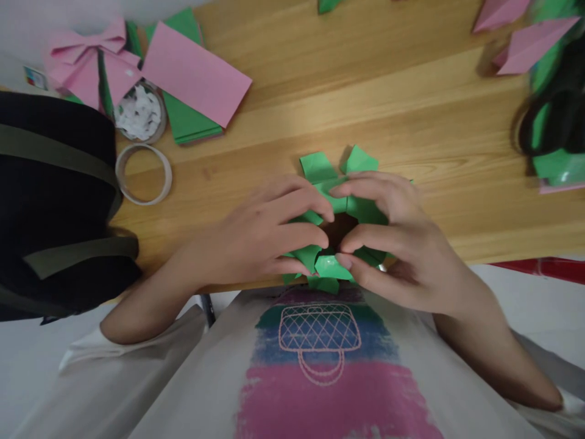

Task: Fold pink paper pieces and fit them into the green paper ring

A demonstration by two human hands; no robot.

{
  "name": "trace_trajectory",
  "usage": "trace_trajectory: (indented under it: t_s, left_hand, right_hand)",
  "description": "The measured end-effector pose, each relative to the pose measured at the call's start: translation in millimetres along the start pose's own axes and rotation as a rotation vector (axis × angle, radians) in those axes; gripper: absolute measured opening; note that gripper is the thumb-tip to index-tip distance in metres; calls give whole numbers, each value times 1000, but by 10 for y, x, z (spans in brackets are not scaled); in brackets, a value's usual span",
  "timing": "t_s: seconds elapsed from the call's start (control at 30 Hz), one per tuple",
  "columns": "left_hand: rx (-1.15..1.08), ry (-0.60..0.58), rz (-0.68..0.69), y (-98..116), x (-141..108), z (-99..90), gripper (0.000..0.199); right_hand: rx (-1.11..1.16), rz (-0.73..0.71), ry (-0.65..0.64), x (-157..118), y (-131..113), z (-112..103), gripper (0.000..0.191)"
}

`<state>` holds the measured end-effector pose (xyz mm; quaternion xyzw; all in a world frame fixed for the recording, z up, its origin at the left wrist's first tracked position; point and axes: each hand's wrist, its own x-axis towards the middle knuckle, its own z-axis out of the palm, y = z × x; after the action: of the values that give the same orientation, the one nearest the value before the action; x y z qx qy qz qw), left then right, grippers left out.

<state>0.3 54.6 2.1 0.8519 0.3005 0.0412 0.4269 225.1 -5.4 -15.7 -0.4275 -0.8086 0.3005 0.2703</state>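
Note:
A ring of folded green paper [333,266] rests at the table's front edge, with flaps pointing outward and a dark opening in its middle. My left hand [278,231] lies over the ring's left side, its curved fingertips at the inner edge. On the right side my right hand [397,244] grips the ring, thumb and index finger at the near inner edge and another finger on the far part. Both palms hide parts of the ring's sides.
Pink paper [196,73] lies on a green stack [189,125] at the back left, near a pink bow [91,61], a container of white bits [141,114] and a tape roll [144,174]. A black bag [55,201] stands left. Black scissors [557,122] lie right, below pink folded pieces [532,46].

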Motion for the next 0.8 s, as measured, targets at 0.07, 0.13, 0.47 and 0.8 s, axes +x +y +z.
trace_trajectory:
  t_s: [0.07, 0.13, 0.47, 0.8]
  left_hand:
    - [80, 8, 97, -24, -12, 5, 11]
    - [152, 39, 210, -39, -20, 10, 12]
    - [-81, -1, -37, 17, 19, -1, 12]
    - [-120, 21, -46, 58, 31, 10, 14]
  right_hand:
    - [-1, 5, 1, 4, -1, 1, 12]
    - [-6, 11, -3, 11, -3, 2, 13]
    - [-89, 9, 2, 39, -39, 30, 15]
    - [-158, -45, -1, 33, -46, 10, 17]
